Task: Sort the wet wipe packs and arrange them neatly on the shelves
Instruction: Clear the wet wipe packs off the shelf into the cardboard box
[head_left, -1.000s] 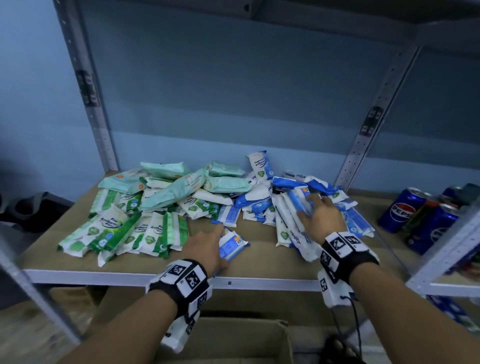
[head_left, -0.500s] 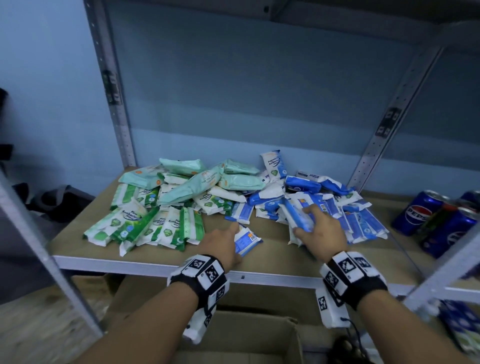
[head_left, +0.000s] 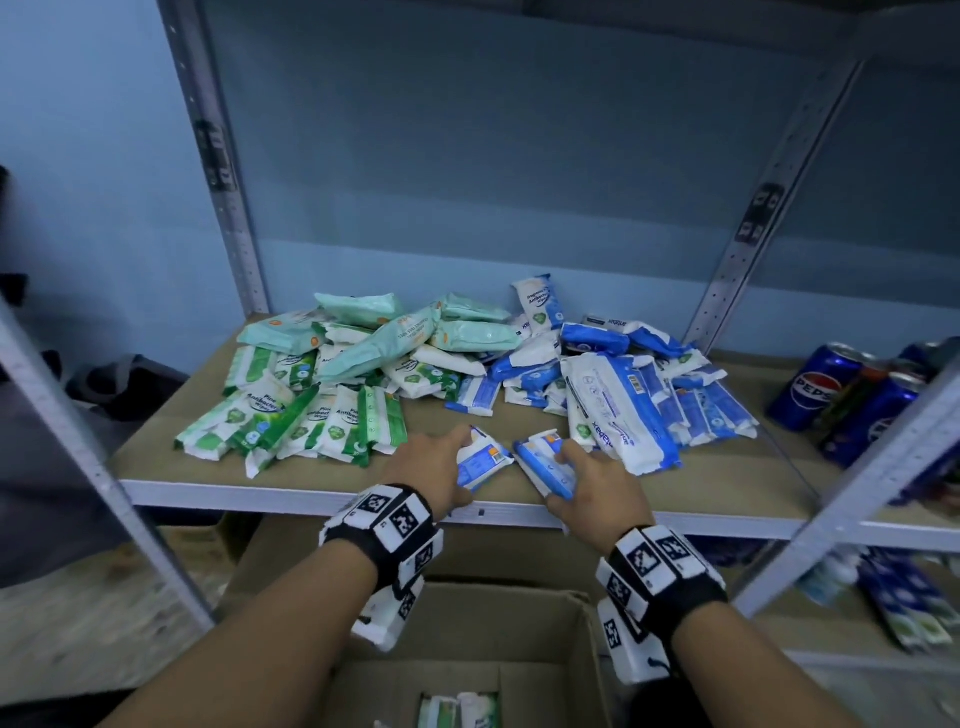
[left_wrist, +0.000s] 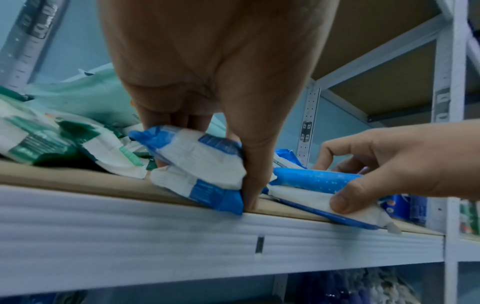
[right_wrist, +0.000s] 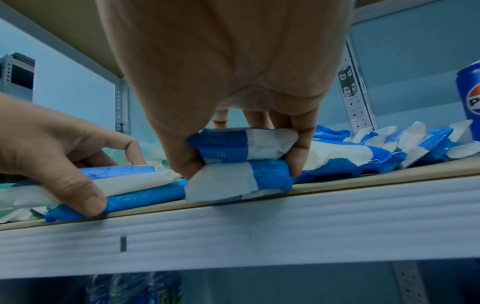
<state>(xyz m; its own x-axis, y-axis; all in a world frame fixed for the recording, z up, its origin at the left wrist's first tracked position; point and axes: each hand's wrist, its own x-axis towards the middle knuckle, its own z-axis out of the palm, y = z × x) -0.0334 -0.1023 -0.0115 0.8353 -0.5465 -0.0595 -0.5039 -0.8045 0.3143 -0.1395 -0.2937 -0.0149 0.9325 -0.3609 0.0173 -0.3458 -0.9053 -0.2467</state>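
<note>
At the front edge of the shelf (head_left: 675, 506), nearer than the mixed pile (head_left: 415, 374), the left hand (head_left: 431, 467) and right hand (head_left: 592, 483) each pinch two stacked blue wipe packs (head_left: 545, 460), apparently to square them into matching stacks.

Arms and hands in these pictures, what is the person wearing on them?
Both forearms are bare, with no sleeves, and the hands wear no gloves. Each wrist carries a black band: the left band and the right band are covered in white square tiles printed with black block-pattern markers. A white box hangs under each wrist, and a thin black cable trails from the right one.
</note>
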